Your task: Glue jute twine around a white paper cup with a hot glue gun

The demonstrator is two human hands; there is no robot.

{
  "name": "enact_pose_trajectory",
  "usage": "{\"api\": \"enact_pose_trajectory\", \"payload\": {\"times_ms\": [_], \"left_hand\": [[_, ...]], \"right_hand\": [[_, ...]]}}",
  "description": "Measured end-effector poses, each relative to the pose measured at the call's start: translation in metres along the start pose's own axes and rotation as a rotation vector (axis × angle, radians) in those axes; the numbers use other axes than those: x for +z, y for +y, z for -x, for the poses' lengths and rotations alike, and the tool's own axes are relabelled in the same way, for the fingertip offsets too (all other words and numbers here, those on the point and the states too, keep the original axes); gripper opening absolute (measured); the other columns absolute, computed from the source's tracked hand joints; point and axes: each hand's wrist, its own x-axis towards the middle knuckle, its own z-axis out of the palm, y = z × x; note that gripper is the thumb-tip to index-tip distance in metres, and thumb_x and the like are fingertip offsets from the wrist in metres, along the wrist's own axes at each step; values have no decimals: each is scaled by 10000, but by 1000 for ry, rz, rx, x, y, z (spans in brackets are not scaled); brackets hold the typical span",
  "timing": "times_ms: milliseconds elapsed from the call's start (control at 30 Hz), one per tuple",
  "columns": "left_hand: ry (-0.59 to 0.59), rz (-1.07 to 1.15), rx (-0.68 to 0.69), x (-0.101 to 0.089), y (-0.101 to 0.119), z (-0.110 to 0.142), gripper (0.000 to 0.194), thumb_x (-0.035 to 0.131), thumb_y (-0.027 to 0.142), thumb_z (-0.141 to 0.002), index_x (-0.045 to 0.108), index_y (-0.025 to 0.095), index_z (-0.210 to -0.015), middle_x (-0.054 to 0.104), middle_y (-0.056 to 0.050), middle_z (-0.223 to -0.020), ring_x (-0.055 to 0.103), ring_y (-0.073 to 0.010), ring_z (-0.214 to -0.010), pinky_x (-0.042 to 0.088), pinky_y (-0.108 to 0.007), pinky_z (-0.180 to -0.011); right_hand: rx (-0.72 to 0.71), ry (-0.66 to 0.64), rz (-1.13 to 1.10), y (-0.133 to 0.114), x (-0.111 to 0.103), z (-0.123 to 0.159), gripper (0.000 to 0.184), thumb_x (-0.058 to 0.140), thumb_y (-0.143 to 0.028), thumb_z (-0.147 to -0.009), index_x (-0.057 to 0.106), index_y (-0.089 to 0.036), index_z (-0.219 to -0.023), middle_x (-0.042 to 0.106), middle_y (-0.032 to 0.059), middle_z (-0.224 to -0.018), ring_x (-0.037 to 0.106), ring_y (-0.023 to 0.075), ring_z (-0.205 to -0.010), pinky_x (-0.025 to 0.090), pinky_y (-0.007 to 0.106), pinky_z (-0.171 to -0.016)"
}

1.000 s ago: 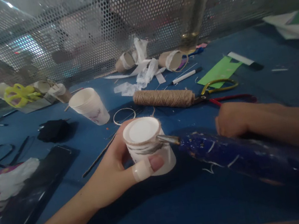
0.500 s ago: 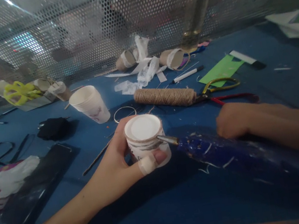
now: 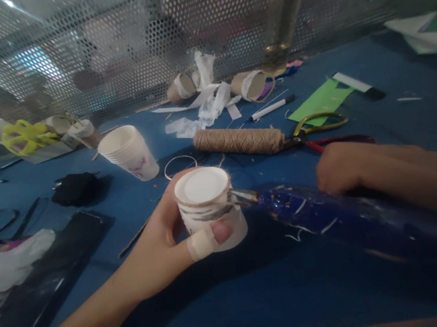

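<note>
Your left hand (image 3: 173, 243) clasps the upturned cup (image 3: 207, 210); right of it, your right hand's (image 3: 370, 169) grip by the glue gun (image 3: 328, 217) is unclear.

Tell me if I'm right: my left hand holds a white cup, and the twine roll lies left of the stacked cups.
Not quite: the twine roll lies right of the stacked cups, as the head view shows. Your left hand does hold a white cup.

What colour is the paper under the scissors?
Bright green paper, clearest in the current head view.
</note>
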Motion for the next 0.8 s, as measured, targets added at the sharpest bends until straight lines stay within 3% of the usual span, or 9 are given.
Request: {"api": "enact_pose_trajectory", "payload": {"times_ms": [133, 300, 400, 500, 567, 667, 800], "left_hand": [[51, 109, -32, 3, -2, 3, 668, 869, 434, -810, 578, 296, -1396, 736, -69, -1277, 682, -337, -1194, 565, -421, -1009], [19, 111, -11, 1, -3, 2, 609, 831, 436, -853, 567, 282, -1380, 720, -88, -1282, 674, -346, -1196, 568, -443, -1010], [-43, 107, 31, -3, -5, -1, 579, 813, 388, -879, 551, 284, -1384, 697, -94, -1320, 661, -341, -1212, 569, -442, -1015], [-36, 106, 31, -5, -5, -2, 613, 835, 370, -862, 556, 282, -1400, 703, -89, -1298, 658, -333, -1203, 560, -441, -1041], [-36, 112, 0, -5, -5, -2, 665, 862, 382, -832, 556, 279, -1413, 708, -87, -1288, 653, -343, -1218, 551, -452, -1064], [-53, 124, -33, -4, -4, -1, 674, 861, 447, -828, 555, 297, -1410, 713, -78, -1268, 664, -356, -1207, 561, -475, -1050], [-73, 163, -24, -3, -4, 0, 622, 829, 502, -846, 537, 325, -1366, 733, -58, -1243, 694, -350, -1178, 579, -487, -1010]], "right_hand": [[-69, -55, -76, -2, -12, -2, 189, 571, -328, -991, 535, -291, -809, 653, -13, -806, 632, 177, -671, 400, 368, -612], [-44, -69, -66, -5, -15, -2, 193, 556, -332, -997, 504, -294, -815, 628, -21, -793, 622, 174, -672, 401, 368, -620], [-39, -27, -16, -6, -10, 0, 286, 454, -376, -1065, 506, -285, -800, 633, -16, -774, 650, 192, -682, 414, 374, -602], [-69, 81, 19, -6, -5, -1, 449, 311, -444, -1138, 496, -282, -762, 646, -9, -746, 657, 205, -640, 391, 370, -535], [-110, 139, -8, -7, -3, -1, 463, 311, -460, -1149, 494, -283, -762, 649, -13, -727, 652, 201, -613, 374, 368, -509], [-129, 155, -45, -9, -1, -1, 410, 357, -412, -1147, 488, -281, -780, 634, -19, -725, 658, 195, -627, 370, 371, -530], [-36, 97, -37, -12, -4, 1, 324, 398, -299, -1080, 477, -279, -767, 618, -12, -723, 617, 209, -637, 379, 399, -602]]}}
